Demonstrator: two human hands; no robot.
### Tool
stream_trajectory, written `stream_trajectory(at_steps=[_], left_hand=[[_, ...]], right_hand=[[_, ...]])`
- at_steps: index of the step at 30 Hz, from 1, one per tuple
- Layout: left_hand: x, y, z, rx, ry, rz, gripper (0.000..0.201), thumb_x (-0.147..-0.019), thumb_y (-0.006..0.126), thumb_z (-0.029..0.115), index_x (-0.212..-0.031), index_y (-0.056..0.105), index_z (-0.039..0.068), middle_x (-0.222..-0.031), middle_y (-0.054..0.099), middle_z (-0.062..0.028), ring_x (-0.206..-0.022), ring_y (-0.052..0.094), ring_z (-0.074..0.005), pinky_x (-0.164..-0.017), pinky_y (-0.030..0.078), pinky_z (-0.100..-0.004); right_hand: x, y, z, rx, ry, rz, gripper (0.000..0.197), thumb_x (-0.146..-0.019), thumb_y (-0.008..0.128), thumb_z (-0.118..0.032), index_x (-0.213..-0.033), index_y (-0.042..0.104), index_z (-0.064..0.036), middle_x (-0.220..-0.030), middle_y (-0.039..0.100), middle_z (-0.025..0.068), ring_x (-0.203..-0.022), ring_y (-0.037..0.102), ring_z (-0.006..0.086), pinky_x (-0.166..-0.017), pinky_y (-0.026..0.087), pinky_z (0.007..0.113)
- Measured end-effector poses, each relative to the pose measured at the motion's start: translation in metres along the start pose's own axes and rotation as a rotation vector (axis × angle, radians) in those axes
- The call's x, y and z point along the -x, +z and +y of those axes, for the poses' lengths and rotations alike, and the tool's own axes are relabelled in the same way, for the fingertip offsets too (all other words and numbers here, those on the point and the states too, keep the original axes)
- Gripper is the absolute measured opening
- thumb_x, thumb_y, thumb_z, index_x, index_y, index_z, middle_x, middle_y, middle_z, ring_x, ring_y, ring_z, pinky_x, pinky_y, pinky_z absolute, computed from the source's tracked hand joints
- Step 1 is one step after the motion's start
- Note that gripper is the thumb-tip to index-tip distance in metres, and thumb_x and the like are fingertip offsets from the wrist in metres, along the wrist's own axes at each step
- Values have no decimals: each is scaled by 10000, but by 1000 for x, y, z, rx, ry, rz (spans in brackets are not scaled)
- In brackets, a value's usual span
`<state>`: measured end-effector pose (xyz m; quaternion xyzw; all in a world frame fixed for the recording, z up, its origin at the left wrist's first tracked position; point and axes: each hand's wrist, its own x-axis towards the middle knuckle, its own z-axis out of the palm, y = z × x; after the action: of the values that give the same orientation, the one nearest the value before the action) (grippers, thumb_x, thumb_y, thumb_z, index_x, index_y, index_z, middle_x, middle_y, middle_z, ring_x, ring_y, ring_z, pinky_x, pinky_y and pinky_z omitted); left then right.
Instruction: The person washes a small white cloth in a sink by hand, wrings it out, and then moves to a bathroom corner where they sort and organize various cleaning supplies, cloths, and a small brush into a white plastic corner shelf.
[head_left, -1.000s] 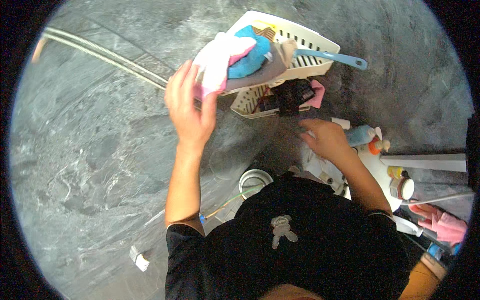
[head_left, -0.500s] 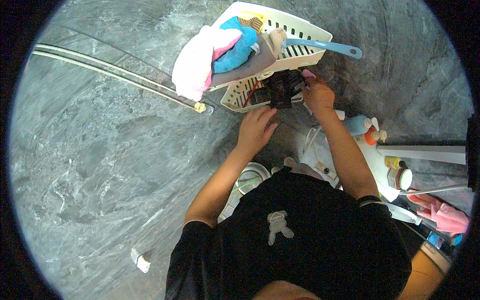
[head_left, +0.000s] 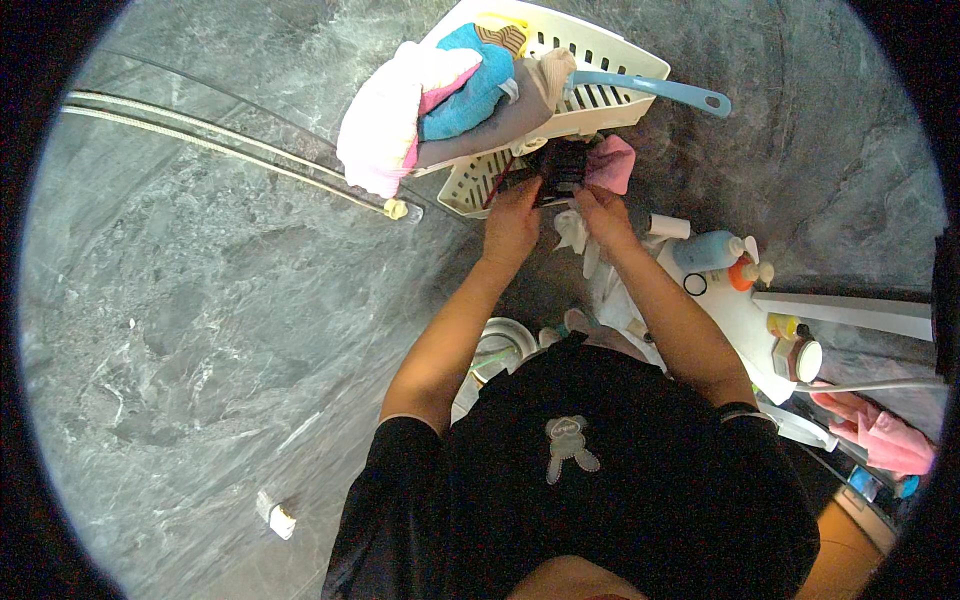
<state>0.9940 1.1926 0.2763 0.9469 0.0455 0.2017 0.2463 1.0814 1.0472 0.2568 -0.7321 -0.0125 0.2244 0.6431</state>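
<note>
Right hand, black object, slotted basket

At twelve o'clock, a white basket bears a white-and-pink cloth, a blue cloth and a light-blue handle. Below, a lower basket carries dark items and, toward one o'clock, a pink cloth. Near three o'clock, a white counter supports a blue bottle and an orange bottle.

Uneven light; white cloth washed out; shadows grainy; fisheye rim black.
</note>
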Motion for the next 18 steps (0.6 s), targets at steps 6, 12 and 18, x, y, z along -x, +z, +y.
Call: stream_trajectory(at_steps=[6,12,18], left_hand=[[-6,-6,13,-106,115,-58,498,-671,594,40,-1162,508,55,-1097,552,-141,-994,523,-324,-854,428,-409],[-12,-10,4,-143,-80,-61,403,-695,544,28,-1097,551,57,-999,590,-158,-935,554,-325,-814,451,-402],[0,-28,5,116,-228,292,360,-742,478,16,-1098,535,12,-975,588,-209,-876,564,-388,-788,453,-404]], right_hand=[[16,2,-21,559,-273,-373,268,-783,571,-237,-921,626,-14,-828,637,117,-751,593,192,-705,460,321],[-3,-21,-9,178,-500,385,261,-761,623,-210,-933,601,-14,-815,628,126,-740,593,216,-710,460,320],[-28,-42,6,-22,-50,259,306,-773,622,-238,-976,560,-17,-829,622,148,-742,598,244,-687,454,321]])
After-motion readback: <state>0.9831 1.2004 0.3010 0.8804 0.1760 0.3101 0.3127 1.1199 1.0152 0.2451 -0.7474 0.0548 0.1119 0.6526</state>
